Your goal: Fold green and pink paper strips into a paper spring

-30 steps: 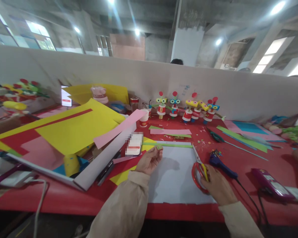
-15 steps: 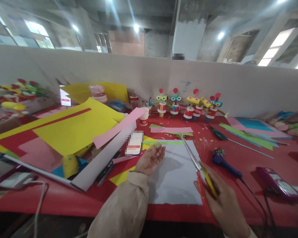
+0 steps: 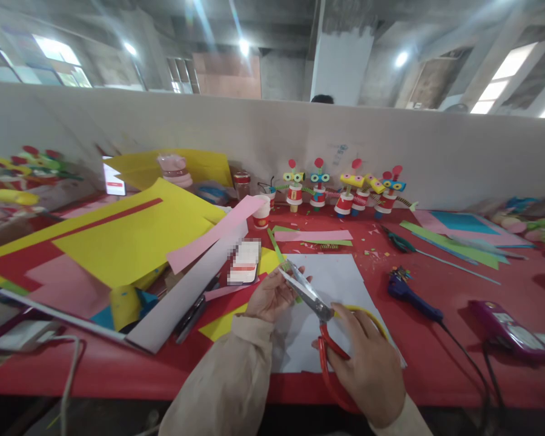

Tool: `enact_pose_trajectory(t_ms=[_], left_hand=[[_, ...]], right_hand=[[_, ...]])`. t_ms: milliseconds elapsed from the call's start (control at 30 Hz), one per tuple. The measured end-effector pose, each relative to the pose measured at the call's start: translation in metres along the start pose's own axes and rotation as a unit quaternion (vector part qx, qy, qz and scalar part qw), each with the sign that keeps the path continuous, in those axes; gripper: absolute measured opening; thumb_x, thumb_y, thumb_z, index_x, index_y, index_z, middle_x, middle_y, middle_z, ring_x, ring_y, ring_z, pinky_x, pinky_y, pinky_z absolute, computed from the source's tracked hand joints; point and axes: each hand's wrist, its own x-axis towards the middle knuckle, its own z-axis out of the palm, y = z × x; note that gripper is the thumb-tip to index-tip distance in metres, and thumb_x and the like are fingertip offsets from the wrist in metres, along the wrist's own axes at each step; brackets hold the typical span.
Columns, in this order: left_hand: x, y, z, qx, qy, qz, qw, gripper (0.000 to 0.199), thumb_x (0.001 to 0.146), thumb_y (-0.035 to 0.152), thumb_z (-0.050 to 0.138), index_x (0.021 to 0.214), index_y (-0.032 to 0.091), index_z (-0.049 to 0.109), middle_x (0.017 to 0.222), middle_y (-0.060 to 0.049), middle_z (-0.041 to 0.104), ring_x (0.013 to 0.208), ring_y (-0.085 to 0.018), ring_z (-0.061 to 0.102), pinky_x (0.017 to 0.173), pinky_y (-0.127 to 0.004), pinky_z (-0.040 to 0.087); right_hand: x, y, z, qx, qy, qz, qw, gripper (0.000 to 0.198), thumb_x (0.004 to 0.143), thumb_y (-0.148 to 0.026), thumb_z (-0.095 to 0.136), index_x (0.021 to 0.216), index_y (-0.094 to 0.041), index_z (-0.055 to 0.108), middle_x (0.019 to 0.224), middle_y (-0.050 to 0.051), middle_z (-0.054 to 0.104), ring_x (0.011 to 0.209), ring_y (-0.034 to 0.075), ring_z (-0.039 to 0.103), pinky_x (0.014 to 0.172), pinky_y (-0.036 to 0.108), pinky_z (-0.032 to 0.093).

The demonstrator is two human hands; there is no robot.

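My left hand (image 3: 269,297) is closed on a narrow green paper strip (image 3: 277,246), which sticks up and away from the fingers. In my right hand (image 3: 373,366) is a pair of scissors (image 3: 318,307) with red and yellow handles. Its blades are apart and meet the strip close to my left fingertips; whether they have cut it I cannot tell. Both hands are over a white sheet of paper (image 3: 340,275). Behind the sheet lies a pink paper strip (image 3: 315,235), with green paper and a small folded green piece (image 3: 329,246) beside it.
Several paper-cup figures (image 3: 318,195) stand along the wall. A blue glue gun (image 3: 413,297), pliers (image 3: 399,240) and a purple device (image 3: 511,333) lie at right. Large yellow sheets (image 3: 136,236), a phone (image 3: 245,261) and a paper cup (image 3: 261,213) are at left.
My right hand has brought the scissors leftward to my left hand, and their blades have opened. The green strip has swung from lying rightward to pointing away from me.
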Motion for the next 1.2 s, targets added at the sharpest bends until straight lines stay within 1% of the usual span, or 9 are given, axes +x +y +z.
enact_pose_trajectory(t_ms=[133,267,367,467,667,767,867,1067,1200], left_hand=[[0.000,0.001,0.003,-0.015,0.030,-0.004,0.999,0.014,0.079,0.005,0.052,0.081,0.012,0.064,0.081,-0.006,0.070,0.079,-0.016,0.067,0.098,-0.045,0.043],[-0.001,0.001,0.007,-0.024,0.051,-0.006,0.998,0.015,0.078,0.003,0.052,0.081,0.012,0.064,0.078,-0.006,0.069,0.076,-0.017,0.067,0.096,-0.046,0.044],[-0.001,0.001,0.008,-0.020,0.064,0.001,0.998,0.017,0.078,0.002,0.052,0.083,0.011,0.065,0.080,-0.007,0.070,0.079,-0.017,0.067,0.096,-0.045,0.045],[-0.001,0.000,0.007,-0.018,0.068,0.008,0.997,0.015,0.080,0.004,0.052,0.084,0.011,0.064,0.082,-0.007,0.070,0.082,-0.018,0.067,0.095,-0.045,0.046],[0.000,-0.001,0.004,0.006,0.066,0.007,0.998,0.013,0.084,0.011,0.050,0.081,0.011,0.063,0.081,-0.008,0.070,0.080,-0.017,0.067,0.092,-0.044,0.049],[0.001,-0.001,0.003,0.008,0.071,0.014,0.997,0.013,0.084,0.010,0.050,0.080,0.013,0.062,0.080,-0.006,0.070,0.080,-0.017,0.067,0.090,-0.044,0.050],[0.002,-0.001,0.005,0.007,0.083,0.011,0.996,0.015,0.084,0.008,0.048,0.078,0.012,0.062,0.077,-0.006,0.069,0.079,-0.017,0.067,0.088,-0.042,0.052],[0.004,-0.002,0.004,0.020,0.084,0.008,0.996,0.013,0.082,0.009,0.051,0.075,0.012,0.061,0.075,-0.006,0.068,0.075,-0.017,0.067,0.087,-0.042,0.052],[0.004,-0.001,0.002,0.044,0.082,-0.003,0.996,0.007,0.080,0.011,0.057,0.075,0.013,0.062,0.080,-0.007,0.069,0.082,-0.019,0.067,0.088,-0.041,0.050]], right_hand=[[0.000,0.001,0.007,-0.003,0.015,-0.018,1.000,0.056,0.078,-0.050,0.054,0.127,-0.024,0.048,0.100,0.009,0.065,0.089,0.025,0.062,0.068,0.033,0.050],[0.001,-0.002,0.009,-0.008,0.003,-0.025,1.000,0.055,0.081,-0.047,0.052,0.131,-0.025,0.045,0.098,0.008,0.066,0.089,0.025,0.062,0.067,0.031,0.050],[0.000,-0.003,0.010,-0.013,-0.005,-0.020,1.000,0.055,0.082,-0.046,0.050,0.133,-0.026,0.043,0.099,0.008,0.066,0.089,0.024,0.062,0.066,0.030,0.049],[-0.001,-0.001,0.012,-0.021,-0.006,-0.021,1.000,0.055,0.082,-0.047,0.050,0.133,-0.026,0.043,0.097,0.008,0.066,0.088,0.024,0.062,0.065,0.029,0.049],[-0.002,0.001,0.014,-0.037,-0.009,-0.025,0.999,0.054,0.083,-0.046,0.049,0.133,-0.025,0.043,0.098,0.007,0.067,0.085,0.023,0.063,0.062,0.028,0.047],[-0.002,0.001,0.014,-0.054,-0.015,-0.026,0.998,0.054,0.084,-0.047,0.049,0.133,-0.025,0.043,0.095,0.007,0.067,0.083,0.022,0.063,0.061,0.028,0.047],[-0.001,0.001,0.015,-0.065,-0.021,-0.030,0.997,0.053,0.084,-0.047,0.048,0.132,-0.024,0.044,0.094,0.007,0.068,0.086,0.022,0.063,0.063,0.028,0.048],[0.000,0.000,0.017,-0.034,-0.042,-0.028,0.998,0.048,0.085,-0.041,0.048,0.130,-0.023,0.045,0.101,0.008,0.067,0.090,0.022,0.064,0.068,0.028,0.050],[0.001,0.006,0.015,0.017,-0.073,-0.005,0.997,0.044,0.086,-0.038,0.046,0.128,-0.025,0.046,0.103,0.005,0.067,0.080,0.018,0.067,0.061,0.024,0.051]])
